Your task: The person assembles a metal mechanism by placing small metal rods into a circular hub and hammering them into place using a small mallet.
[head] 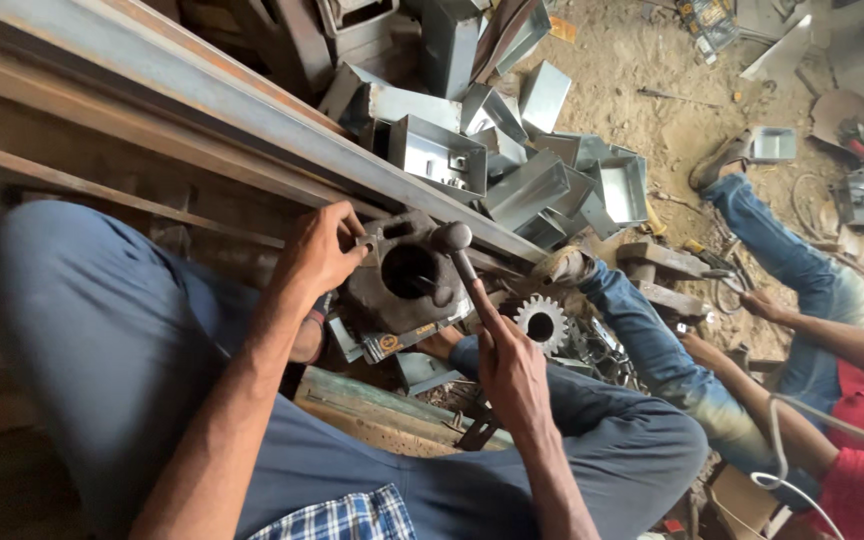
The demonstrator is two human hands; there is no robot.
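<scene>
While my left hand (320, 250) is gripping the edge of the dark cast-metal block (404, 280) at the frame's centre, my right hand (508, 368) is clamping the hammer (457, 250), its head touching the block. A toothed gear (540, 324) is lying just right of it.

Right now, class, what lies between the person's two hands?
In the head view, a dark cast-metal block with a round hole lies between the left hand and the right hand, along with the round hammer head held over it.
</scene>
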